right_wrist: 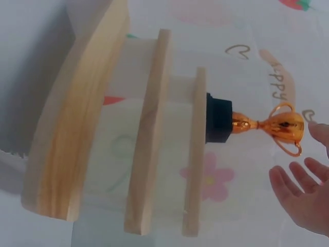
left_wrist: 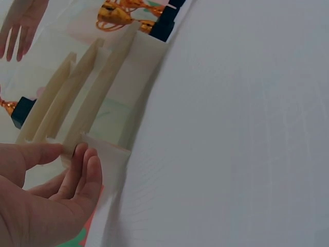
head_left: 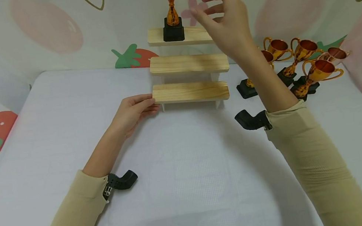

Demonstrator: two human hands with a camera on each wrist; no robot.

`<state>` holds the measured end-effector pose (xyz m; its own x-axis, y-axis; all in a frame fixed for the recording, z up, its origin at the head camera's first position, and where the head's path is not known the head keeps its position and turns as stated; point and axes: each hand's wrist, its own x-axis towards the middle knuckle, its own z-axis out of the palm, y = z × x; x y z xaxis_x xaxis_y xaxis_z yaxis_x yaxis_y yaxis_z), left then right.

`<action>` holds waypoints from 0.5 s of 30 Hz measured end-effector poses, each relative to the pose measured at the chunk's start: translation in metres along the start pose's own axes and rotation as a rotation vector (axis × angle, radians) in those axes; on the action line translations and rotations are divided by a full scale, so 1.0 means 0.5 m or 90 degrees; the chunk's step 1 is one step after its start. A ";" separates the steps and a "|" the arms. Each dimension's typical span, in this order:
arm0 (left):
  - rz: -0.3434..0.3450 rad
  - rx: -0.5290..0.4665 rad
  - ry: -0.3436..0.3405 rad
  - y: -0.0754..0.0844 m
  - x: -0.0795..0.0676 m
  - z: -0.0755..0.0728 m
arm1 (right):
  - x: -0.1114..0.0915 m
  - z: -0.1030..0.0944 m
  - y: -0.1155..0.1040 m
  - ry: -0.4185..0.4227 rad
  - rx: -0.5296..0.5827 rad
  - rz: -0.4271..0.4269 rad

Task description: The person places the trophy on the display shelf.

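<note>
A three-tier wooden display stand (head_left: 192, 91) stands at the back of the table. My left hand (head_left: 138, 110) pinches the left end of its lowest board, thumb on one face and fingers on the other, as the left wrist view shows at the board's end (left_wrist: 69, 149). On the top board sits a gold trophy (head_left: 172, 17) with a black base, upright; its upper rim is cut off in the head view. My right hand (head_left: 228, 18) is raised just right of this trophy, fingers loosely bent and apart from it, holding nothing. The right wrist view shows the whole trophy cup (right_wrist: 288, 127).
Several more gold trophies (head_left: 320, 71) are grouped on the right of the table, some tilted or lying, partly hidden behind my right forearm. A white cloth (head_left: 187, 172) covers the table. Behind the stand hangs a backdrop (head_left: 117, 27) with strawberries, hearts and flowers.
</note>
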<state>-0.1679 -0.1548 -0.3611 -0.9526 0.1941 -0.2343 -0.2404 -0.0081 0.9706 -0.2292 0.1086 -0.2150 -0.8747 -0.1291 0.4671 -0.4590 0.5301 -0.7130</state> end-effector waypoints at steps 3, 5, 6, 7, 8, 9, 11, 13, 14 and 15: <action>0.000 -0.003 -0.002 0.000 0.000 -0.001 | -0.013 -0.002 0.007 0.008 -0.004 -0.003; 0.000 -0.005 -0.003 -0.001 0.000 -0.001 | -0.022 -0.004 0.012 0.015 0.004 0.004; 0.000 -0.006 -0.005 0.000 0.000 -0.002 | -0.026 -0.005 0.014 0.018 0.009 0.013; 0.000 -0.007 -0.005 0.000 0.000 -0.002 | -0.030 -0.007 0.016 0.021 0.015 0.017; 0.001 -0.007 -0.006 0.000 0.000 -0.001 | -0.035 -0.008 0.018 0.023 0.020 0.022; 0.001 -0.006 -0.004 0.000 0.000 -0.001 | -0.039 -0.010 0.020 0.024 0.025 0.026; 0.002 -0.006 -0.005 0.000 0.000 -0.001 | -0.049 -0.014 0.024 0.023 0.024 0.035; 0.002 -0.004 -0.004 -0.001 0.001 -0.001 | -0.059 -0.018 0.028 0.024 0.020 0.038; 0.001 -0.003 -0.003 -0.001 0.001 -0.001 | -0.063 -0.020 0.030 0.025 0.015 0.041; 0.001 -0.003 -0.002 -0.001 0.002 -0.001 | -0.068 -0.022 0.033 0.027 0.010 0.042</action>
<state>-0.1686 -0.1551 -0.3617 -0.9523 0.1976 -0.2324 -0.2396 -0.0128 0.9708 -0.2054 0.1307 -0.2368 -0.8958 -0.0583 0.4407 -0.4034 0.5234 -0.7506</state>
